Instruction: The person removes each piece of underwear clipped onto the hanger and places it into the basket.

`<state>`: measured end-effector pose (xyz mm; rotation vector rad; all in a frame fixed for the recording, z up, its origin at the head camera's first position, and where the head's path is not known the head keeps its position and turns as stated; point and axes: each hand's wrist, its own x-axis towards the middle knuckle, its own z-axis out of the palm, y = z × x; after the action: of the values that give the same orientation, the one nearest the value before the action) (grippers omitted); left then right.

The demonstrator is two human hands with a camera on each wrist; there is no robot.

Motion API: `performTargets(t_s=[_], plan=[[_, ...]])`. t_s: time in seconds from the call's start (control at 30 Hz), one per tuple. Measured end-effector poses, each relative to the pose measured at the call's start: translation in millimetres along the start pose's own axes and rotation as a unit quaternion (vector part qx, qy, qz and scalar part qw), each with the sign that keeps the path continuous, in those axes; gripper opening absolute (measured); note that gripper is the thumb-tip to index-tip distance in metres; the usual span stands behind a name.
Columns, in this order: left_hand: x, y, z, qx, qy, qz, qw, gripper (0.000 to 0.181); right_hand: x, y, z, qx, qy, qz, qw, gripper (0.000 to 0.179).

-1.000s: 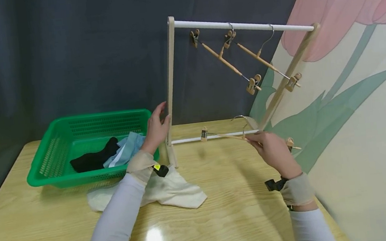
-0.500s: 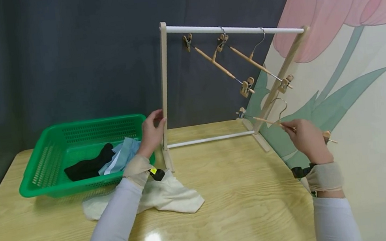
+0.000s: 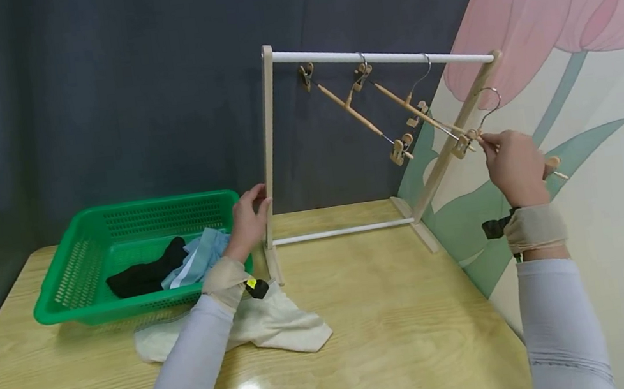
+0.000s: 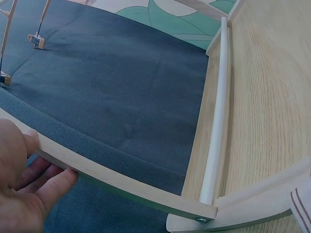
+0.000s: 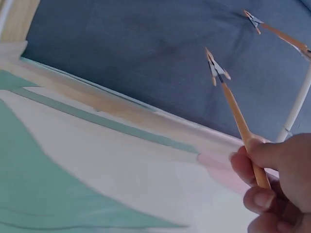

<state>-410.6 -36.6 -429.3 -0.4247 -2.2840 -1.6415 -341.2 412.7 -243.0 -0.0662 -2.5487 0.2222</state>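
In the head view my right hand [image 3: 519,166] pinches a wooden clip hanger by its bar, at the right end of the drying rack. The right wrist view shows that hanger's bar [image 5: 235,109] between thumb and fingers, a metal clip at its far end. Its hook points up, apart from the white top rod [image 3: 331,57]. Two more clip hangers, a left one [image 3: 357,115] and a right one [image 3: 402,104], hang from that rod. My left hand [image 3: 247,224] holds the rack's left wooden post [image 4: 107,172], thumb on one side and fingers on the other.
A green basket [image 3: 63,293] stands left of the rack, with a black cloth [image 3: 148,274] and a light blue cloth [image 3: 203,253] inside. An off-white cloth [image 3: 286,326] lies on the table in front, partly under my left arm. A painted wall [image 3: 611,237] borders the right side.
My right hand has lifted the hanger up and to the right, from beside the bottom rod to near the top rod's height. My left hand stays at the post.
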Motion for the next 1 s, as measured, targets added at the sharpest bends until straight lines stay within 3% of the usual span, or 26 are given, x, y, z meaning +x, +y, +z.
performTargets(t_s=[0.3, 0.47, 1.0], plan=[[-6.3, -4.2, -1.0, -0.003, 0.009, 0.000, 1.0000, 0.039, 42.5, -19, -4, -0.008, 0.038, 0.014, 0.9991, 0.035], [-2.8, -0.9, 0.2, 0.003, 0.009, 0.004, 0.9999, 0.039, 59.8, -22, -4, -0.002, 0.048, 0.010, 0.9988, 0.033], [-6.5, -2.5, 5.7, 0.001, 0.007, 0.007, 0.9999, 0.040, 65.6, -19, 9, -0.001, 0.039, 0.006, 0.9992, 0.030]])
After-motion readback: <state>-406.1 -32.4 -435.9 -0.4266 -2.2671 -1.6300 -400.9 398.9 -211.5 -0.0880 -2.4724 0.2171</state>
